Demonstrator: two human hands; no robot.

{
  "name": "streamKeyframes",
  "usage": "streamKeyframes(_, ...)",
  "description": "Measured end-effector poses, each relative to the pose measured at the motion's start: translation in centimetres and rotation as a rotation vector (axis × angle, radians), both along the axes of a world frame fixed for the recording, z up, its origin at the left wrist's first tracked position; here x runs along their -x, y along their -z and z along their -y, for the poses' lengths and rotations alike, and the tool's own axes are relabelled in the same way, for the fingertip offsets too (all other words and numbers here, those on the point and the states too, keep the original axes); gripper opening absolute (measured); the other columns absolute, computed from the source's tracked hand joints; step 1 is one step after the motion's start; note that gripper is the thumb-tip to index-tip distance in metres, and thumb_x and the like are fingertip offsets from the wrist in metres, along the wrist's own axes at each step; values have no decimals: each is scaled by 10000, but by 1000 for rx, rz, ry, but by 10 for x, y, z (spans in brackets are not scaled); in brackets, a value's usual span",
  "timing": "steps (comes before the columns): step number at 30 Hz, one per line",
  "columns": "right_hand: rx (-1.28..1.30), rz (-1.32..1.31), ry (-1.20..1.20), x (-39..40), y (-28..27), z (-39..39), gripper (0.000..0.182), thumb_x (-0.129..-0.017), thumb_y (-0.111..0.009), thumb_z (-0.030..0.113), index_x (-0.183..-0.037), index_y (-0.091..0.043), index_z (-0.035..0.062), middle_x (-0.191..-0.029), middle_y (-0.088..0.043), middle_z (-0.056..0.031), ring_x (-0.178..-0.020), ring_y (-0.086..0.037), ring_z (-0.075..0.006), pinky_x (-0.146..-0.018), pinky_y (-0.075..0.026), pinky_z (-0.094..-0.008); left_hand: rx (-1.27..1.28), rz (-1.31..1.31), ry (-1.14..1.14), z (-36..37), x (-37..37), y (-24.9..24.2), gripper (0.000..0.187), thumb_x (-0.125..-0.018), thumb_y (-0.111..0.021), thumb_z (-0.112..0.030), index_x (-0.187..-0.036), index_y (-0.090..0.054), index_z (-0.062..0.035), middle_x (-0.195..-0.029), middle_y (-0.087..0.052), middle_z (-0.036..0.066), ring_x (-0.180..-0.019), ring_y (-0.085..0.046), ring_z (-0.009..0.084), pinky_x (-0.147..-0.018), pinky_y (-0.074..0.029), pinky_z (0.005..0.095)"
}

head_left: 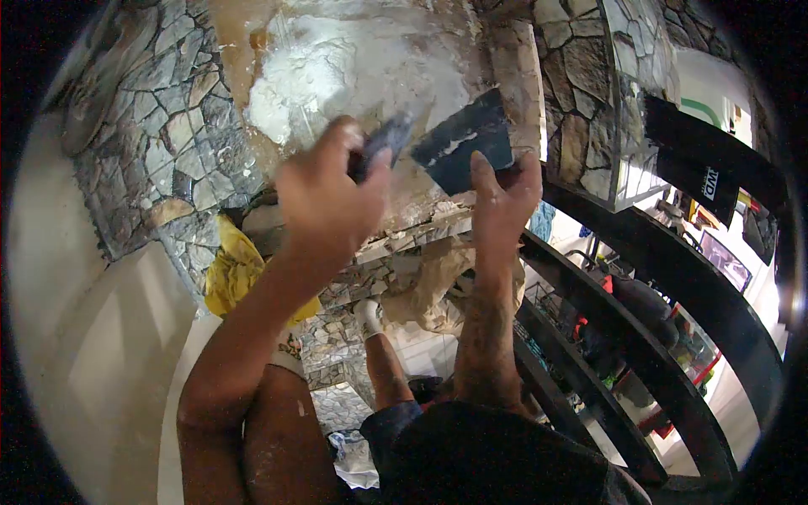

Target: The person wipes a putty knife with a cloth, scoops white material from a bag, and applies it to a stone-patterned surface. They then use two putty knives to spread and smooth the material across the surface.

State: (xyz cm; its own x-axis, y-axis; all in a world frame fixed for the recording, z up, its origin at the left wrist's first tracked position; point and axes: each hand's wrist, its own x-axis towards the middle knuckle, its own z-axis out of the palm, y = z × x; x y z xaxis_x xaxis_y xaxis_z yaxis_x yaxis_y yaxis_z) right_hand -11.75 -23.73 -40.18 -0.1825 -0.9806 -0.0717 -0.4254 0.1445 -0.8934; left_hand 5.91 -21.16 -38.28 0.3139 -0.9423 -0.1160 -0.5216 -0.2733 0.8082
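My right hand (505, 194) pinches a dark, flat putty spreader (467, 143) by its lower edge. A streak of whitish paste runs across the spreader's face. Beside it, my left hand (332, 194) is closed around a second dark scraper (389, 139), which is smeared by motion and angled toward the first one. Both hands are over a wet, whitish-smeared ledge (421, 63). A heap of white powder or plaster (303, 80) lies on that surface, just beyond my left hand.
Stone-patterned walls (181, 126) flank the ledge. A yellow bag or cloth (236, 261) is below left, and crumpled brown paper (433, 286) lies lower down. Black curved railing bars (606, 337) line the right, with a cluttered floor visible through them. My legs (387, 370) are below.
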Motion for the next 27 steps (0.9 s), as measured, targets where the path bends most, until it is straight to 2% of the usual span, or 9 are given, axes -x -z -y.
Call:
streamKeyframes(1,6,10,9,1,0,0,204,-752,-621,-1,-921,-509,-1,-780,-564,-36,-668,-513,-80,-603,-428,-230,-40,-14,-78,4,-4,1,199,-705,-687,-123,-735,-521,-17,-545,-542,99,-451,-544,204,-460,-428,313)
streamKeyframes(5,26,-319,-175,3,-20,-9,203,-740,-609,-10,-910,-499,4,-835,-590,-65,-693,-548,-115,-621,-443,-246,69,-243,-230,10,-23,36,272,-707,-707,-81,-676,-447,-7,-547,-471,12,-502,-388,45,-425,-337,244)
streamKeyframes(8,205,-438,-518,-1,-37,-16,185,-709,-603,-30,-853,-499,22,-906,-618,-107,-708,-579,-191,-633,-457,-270,96,-324,-281,13,-27,38,264,-722,-692,-72,-665,-443,-6,-559,-482,11,-510,-412,48,-429,-345,249)
streamKeyframes(9,82,-461,-567,0,-38,-22,205,-639,-589,-54,-806,-502,28,-983,-616,-131,-727,-583,-281,-647,-470,-326,66,-427,-301,13,-30,46,220,-729,-685,-63,-686,-479,2,-584,-524,26,-533,-438,53,-454,-366,245)
streamKeyframes(12,211,-556,-879,1,-47,-26,237,-579,-579,-56,-792,-505,21,-991,-617,-125,-748,-577,-315,-641,-471,-376,35,-453,-258,12,-36,57,167,-720,-689,-52,-741,-538,14,-636,-582,53,-557,-485,64,-489,-399,240)
streamKeyframes(14,113,-548,-931,7,-40,-31,241,-569,-557,-41,-796,-504,22,-1029,-597,-129,-765,-568,-331,-636,-471,-389,-38,-576,-270,13,-37,58,153,-713,-689,-39,-786,-567,20,-688,-611,60,-581,-515,77,-518,-419,238)
streamKeyframes(16,200,-575,-1045,0,-48,-23,233,-589,-550,-39,-807,-497,22,-1039,-587,-134,-774,-566,-330,-641,-472,-392,-104,-679,-280,14,-37,56,155,-711,-687,-27,-818,-587,22,-725,-627,58,-601,-537,87,-539,-433,235)
streamKeyframes(22,351,-565,-1086,-9,-32,15,206,-668,-542,-30,-852,-475,35,-959,-583,-148,-770,-558,-343,-682,-471,-402,-192,-767,-259,16,-40,46,154,-721,-675,-8,-852,-601,22,-774,-635,51,-630,-556,96,-574,-448,232)
streamKeyframes(27,224,-657,-942,-4,6,56,234,-711,-556,-20,-932,-525,52,-859,-587,-139,-767,-572,-318,-662,-468,-383,-260,-841,-243,10,-39,49,138,-736,-659,8,-858,-596,22,-787,-639,56,-640,-555,88,-582,-452,227)
